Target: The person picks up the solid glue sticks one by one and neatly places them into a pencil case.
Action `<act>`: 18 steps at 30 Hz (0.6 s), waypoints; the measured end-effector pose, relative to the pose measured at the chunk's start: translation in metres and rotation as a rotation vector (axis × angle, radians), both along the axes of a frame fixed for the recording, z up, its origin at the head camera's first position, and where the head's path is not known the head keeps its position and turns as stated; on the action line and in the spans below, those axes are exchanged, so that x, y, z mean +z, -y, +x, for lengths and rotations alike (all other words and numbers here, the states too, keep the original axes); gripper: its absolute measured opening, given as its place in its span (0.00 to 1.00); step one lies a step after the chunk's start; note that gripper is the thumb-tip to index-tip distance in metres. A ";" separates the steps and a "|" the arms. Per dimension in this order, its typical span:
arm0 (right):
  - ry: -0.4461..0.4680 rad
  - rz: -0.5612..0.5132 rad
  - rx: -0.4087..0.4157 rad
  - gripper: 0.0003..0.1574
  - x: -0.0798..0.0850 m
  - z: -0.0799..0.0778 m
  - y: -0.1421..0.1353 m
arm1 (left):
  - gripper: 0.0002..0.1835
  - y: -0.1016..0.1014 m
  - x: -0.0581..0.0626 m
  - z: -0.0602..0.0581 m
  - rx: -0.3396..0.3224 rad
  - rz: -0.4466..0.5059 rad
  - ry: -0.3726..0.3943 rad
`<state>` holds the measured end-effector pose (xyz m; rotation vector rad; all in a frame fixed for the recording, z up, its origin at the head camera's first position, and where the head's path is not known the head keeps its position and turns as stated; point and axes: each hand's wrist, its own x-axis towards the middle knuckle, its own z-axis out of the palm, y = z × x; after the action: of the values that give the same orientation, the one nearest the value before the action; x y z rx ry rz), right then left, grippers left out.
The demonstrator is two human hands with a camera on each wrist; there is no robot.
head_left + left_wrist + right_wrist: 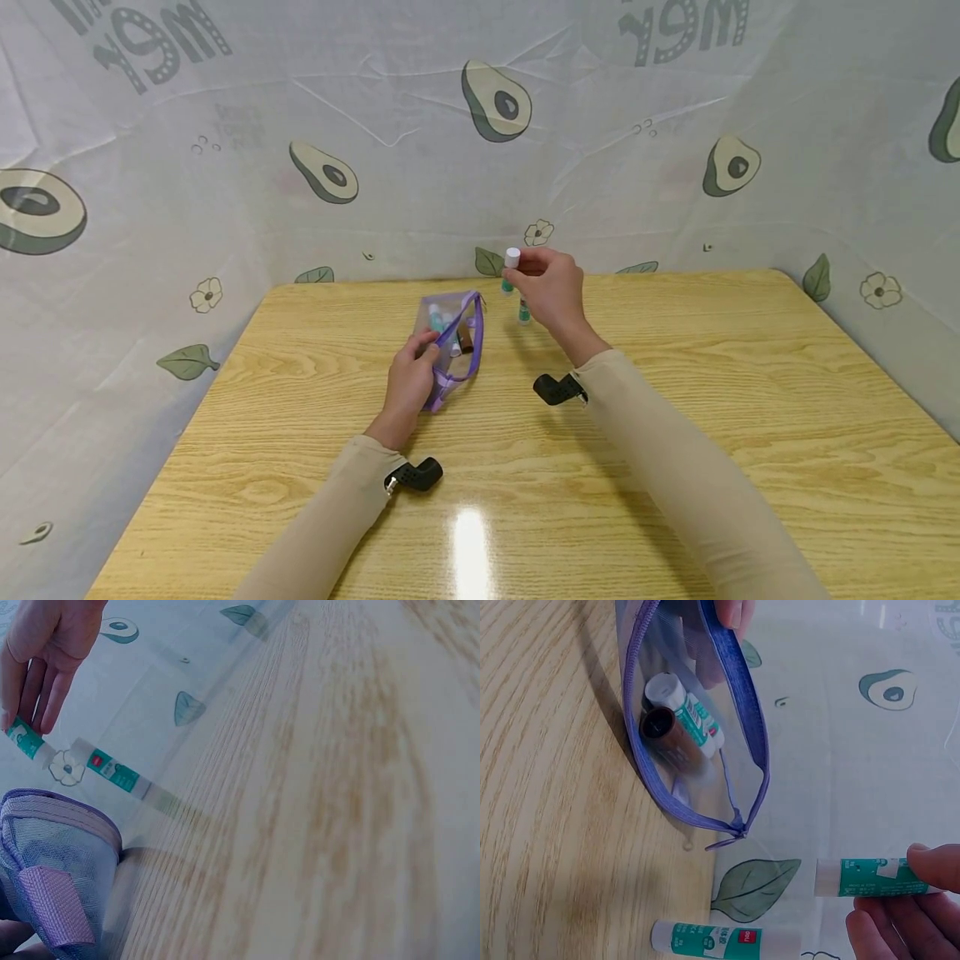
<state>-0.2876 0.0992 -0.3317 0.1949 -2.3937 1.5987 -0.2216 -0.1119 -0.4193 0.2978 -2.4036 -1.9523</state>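
My right hand (552,287) pinches a green-and-white glue stick (870,877) between thumb and fingers, raised above the table. A second glue stick (523,315) stands upright on the table just below it. To the left lies a mesh pouch (478,333) with purple zipper edging, its mouth spread apart. My left hand (414,373) grips the pouch by its near left edge. In the right wrist view, glue sticks (686,709) and a brown cylinder (673,742) with a hollow end lie inside the pouch. In the left wrist view the left hand is mostly cut off.
The wood-grain table (675,433) runs back to a pale hanging cloth (420,192) printed with avocados and leaves. Black wrist-worn devices (558,389) stick out from both sleeves. Light glares off the table's near middle.
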 end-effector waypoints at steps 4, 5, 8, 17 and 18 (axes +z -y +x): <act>0.001 0.002 0.009 0.20 -0.001 0.000 0.003 | 0.21 0.000 0.001 0.000 -0.001 0.007 0.004; 0.004 0.002 0.010 0.20 -0.002 0.000 0.004 | 0.21 0.000 0.000 0.001 -0.001 0.008 0.005; 0.014 -0.011 0.017 0.21 -0.002 0.001 0.007 | 0.22 0.001 0.000 0.001 -0.003 0.007 0.003; 0.029 -0.008 0.019 0.21 -0.002 -0.001 0.018 | 0.21 0.000 0.000 0.001 -0.002 0.006 0.006; 0.031 -0.006 0.019 0.21 -0.002 -0.001 0.019 | 0.21 0.000 0.000 0.001 -0.002 0.005 0.003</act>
<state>-0.2889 0.0807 -0.3336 0.1934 -2.4167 1.6293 -0.2203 -0.1122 -0.4188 0.2995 -2.4020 -1.9601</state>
